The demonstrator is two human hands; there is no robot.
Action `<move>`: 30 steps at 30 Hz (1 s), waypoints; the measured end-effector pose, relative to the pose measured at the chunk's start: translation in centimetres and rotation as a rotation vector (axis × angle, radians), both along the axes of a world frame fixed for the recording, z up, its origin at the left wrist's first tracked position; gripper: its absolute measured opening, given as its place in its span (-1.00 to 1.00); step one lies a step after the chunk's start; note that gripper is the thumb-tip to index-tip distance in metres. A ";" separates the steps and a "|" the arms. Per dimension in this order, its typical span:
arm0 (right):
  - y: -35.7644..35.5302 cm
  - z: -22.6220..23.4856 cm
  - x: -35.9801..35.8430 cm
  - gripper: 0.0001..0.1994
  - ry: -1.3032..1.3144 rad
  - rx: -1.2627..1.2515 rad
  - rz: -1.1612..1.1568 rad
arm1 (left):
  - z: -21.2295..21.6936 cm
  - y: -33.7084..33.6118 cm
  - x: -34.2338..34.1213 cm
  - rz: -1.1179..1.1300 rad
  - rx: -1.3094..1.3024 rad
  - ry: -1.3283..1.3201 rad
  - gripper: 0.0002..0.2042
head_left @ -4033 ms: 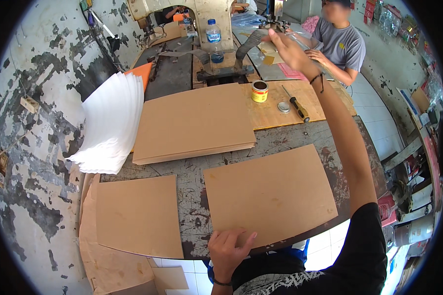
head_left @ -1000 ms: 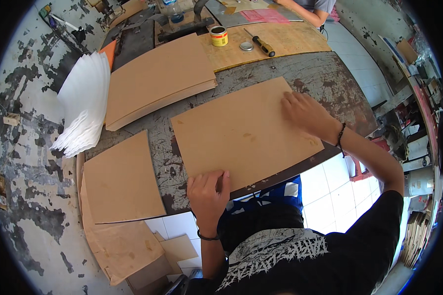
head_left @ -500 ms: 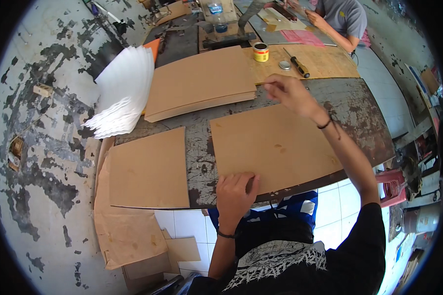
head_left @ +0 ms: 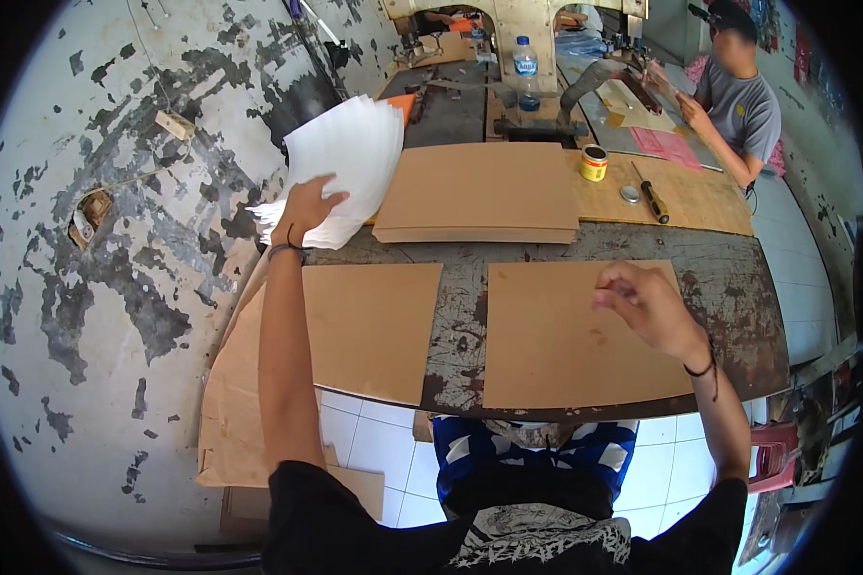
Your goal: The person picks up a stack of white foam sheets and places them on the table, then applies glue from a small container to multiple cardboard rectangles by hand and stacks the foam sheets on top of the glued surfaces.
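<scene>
At the back left, my left hand reaches onto a fanned stack of white sheets, fingers spread on its surface. My right hand hovers over the right-hand brown cardboard sheet, which has a few small stains. Its fingers are curled together; whatever may be between them is too small to tell. Another brown cardboard sheet lies to the left, partly behind my left forearm. Beyond both sheets sits a neat stack of brown cardboard.
On a wooden board stand a yellow-red can, its lid and a screwdriver. A water bottle is farther back. Another person works at the far right. Brown paper hangs at the table's left edge.
My left hand has left the right-hand cardboard sheet and moved up left onto the white sheets. My right hand has come nearer, over that cardboard. The view has shifted.
</scene>
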State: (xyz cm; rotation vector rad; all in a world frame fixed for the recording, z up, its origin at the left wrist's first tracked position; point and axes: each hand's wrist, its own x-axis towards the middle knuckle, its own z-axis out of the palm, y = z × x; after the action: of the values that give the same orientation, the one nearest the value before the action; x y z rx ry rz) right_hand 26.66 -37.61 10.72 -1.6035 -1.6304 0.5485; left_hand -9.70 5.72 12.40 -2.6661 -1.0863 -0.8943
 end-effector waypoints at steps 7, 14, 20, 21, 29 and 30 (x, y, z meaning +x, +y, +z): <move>-6.4 -1.0 4.9 -0.53 0.593 -0.059 -0.152 | 0.8 4.1 0.3 -0.237 -0.075 -0.294 -0.76; -8.1 -1.8 6.5 -0.44 0.861 0.015 -0.129 | 9.1 -5.9 4.0 -0.007 0.323 -0.823 -0.69; -7.0 -5.3 8.5 -0.55 0.035 0.087 -0.281 | 10.5 -17.7 3.5 -0.134 0.255 -1.165 -0.64; -6.9 -5.8 8.4 -0.58 -0.523 0.167 -0.370 | 9.9 -19.5 3.1 -0.156 0.103 -1.255 -0.63; -8.7 -6.5 9.6 -0.47 -0.309 0.049 -0.280 | 0.3 -29.9 6.2 -0.271 -0.577 -1.547 -0.45; -9.3 -6.1 9.4 -0.31 0.083 0.094 -0.179 | -2.4 -29.6 6.2 -0.276 -0.668 -1.489 -0.48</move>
State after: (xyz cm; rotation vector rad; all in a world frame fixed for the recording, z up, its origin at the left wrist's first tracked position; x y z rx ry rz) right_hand 36.09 -46.91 4.61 -1.6159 -1.4143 0.4330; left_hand -3.53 -23.83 10.03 -2.2293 -1.2724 -3.2929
